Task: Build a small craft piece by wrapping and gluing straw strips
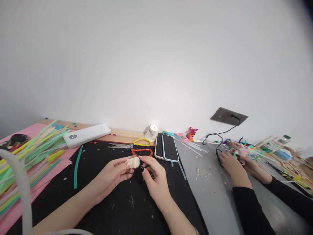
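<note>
My left hand (114, 171) is closed, pinching a small cream-coloured fuzzy roll (132, 163) that looks like wound pipe cleaner, with a paler pink part on its left. My right hand (156, 176) has its fingers curled in at the roll's right end, where a bit of teal shows. What lies between those right fingertips is too small to make out. Just beyond both hands, scissors (142, 152) with red and yellow handles lie on the black mat (114, 209). A single teal pipe cleaner (78, 167) rests left of my left hand.
Pipe cleaners (36, 160) pile on pink paper (57, 171) at left, beside a white power bank (86, 135). A white cup (152, 133) and two phones (170, 148) stand or lie near the wall. At right, another person's hands (233, 168) handle a pink object (242, 153) near a cable.
</note>
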Tool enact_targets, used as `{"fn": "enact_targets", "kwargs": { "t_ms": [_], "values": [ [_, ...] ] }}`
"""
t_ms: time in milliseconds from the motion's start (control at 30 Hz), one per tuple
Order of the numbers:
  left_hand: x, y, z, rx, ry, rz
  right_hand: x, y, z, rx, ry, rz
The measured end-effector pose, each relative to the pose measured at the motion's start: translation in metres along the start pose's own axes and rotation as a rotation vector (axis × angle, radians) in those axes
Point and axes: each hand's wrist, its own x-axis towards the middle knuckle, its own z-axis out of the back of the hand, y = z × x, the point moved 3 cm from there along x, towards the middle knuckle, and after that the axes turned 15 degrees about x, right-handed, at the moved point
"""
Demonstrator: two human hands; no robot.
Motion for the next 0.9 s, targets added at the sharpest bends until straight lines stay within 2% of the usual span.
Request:
{"fn": "enact_targets", "kwargs": {
  "t_ms": [267,500,700,900],
  "values": [
    [0.002,0.005,0.000,0.145,-0.020,-0.007,0.002,-0.013,0.003,0.028,-0.045,-0.064],
    [0.003,0.006,0.004,0.232,-0.040,-0.051,0.002,-0.012,0.002,0.056,-0.056,-0.105],
    [0.005,0.004,0.005,0.451,-0.088,-0.178,0.001,-0.020,-0.002,0.224,-0.077,-0.256],
    [0.001,-0.002,-0.002,0.555,-0.112,-0.243,0.002,-0.026,-0.003,0.324,-0.067,-0.298]
  ]
}}
